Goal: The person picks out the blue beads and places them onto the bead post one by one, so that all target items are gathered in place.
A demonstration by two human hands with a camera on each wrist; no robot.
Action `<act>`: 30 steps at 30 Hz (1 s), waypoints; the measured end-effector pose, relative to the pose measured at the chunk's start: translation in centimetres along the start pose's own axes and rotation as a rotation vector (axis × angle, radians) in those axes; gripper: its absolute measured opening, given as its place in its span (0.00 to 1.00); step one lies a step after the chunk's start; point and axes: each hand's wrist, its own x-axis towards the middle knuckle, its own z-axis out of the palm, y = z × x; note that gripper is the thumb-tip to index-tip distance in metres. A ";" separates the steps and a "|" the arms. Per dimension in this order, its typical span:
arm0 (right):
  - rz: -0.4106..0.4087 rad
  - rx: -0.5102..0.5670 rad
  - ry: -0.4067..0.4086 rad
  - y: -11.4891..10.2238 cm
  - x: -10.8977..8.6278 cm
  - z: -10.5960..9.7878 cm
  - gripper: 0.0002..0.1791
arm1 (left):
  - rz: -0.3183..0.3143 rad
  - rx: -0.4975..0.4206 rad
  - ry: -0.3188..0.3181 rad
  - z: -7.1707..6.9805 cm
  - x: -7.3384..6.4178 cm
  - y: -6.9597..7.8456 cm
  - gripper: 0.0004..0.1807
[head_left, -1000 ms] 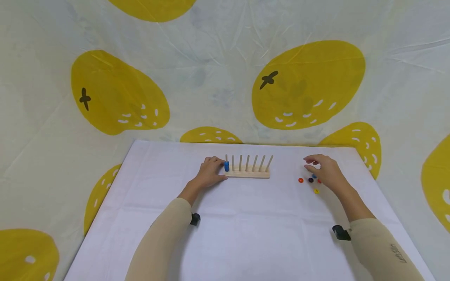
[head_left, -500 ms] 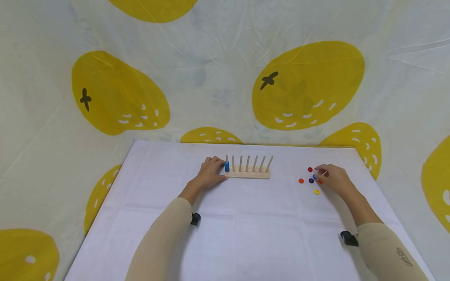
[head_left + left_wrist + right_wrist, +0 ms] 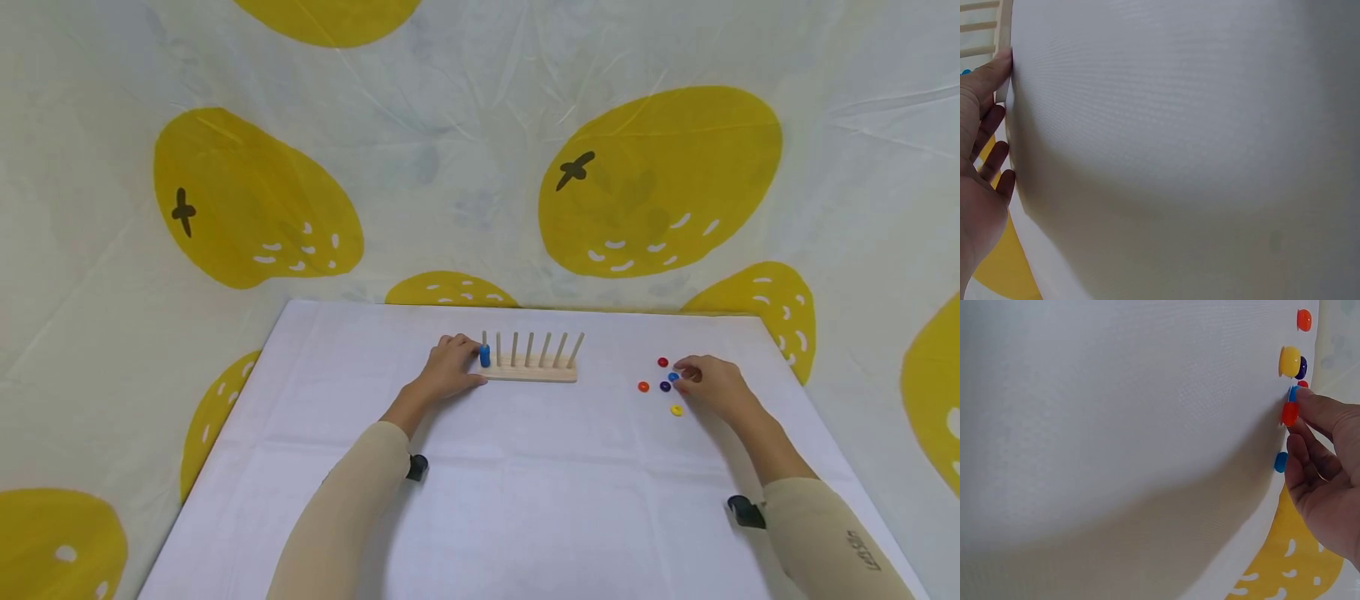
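Observation:
In the head view, my left hand point(image 3: 447, 367) holds the left end of a wooden peg rack point(image 3: 528, 374). The thumb lies along the base's front edge in the left wrist view. Blue beads point(image 3: 484, 357) are stacked on the rack's leftmost peg; the other pegs are bare. On the right, my right hand point(image 3: 712, 385) pinches a blue bead point(image 3: 673, 377) at the table, thumb and forefinger on either side of it. An orange-red bead point(image 3: 1290, 414) lies right by the thumb in the right wrist view, mostly hidden by the hand from above.
Around the right hand lie a red bead point(image 3: 663, 362), an orange bead point(image 3: 643, 387), a dark purple bead point(image 3: 665, 387) and a yellow bead point(image 3: 677, 410). Another blue bead point(image 3: 1280, 462) sits beneath the right fingers. White cloth covers the table point(image 3: 525, 500); a patterned curtain point(image 3: 465, 183) hangs behind.
My right hand has moved right and down from above the beads, uncovering the red one, and its fingers have closed around the blue bead. My left hand stays at the rack.

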 end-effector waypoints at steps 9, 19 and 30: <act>0.003 0.009 -0.013 -0.2 0.1 0.3 0.20 | -0.020 -0.020 -0.007 -0.1 -0.2 0.3 0.34; -0.017 0.001 0.010 -0.1 0.2 0.4 0.18 | -0.028 -0.023 -0.005 -0.2 -0.2 0.4 0.34; -0.100 0.030 0.116 -1.4 -0.1 -0.4 0.15 | -0.024 -0.010 -0.005 -0.1 -0.1 0.2 0.35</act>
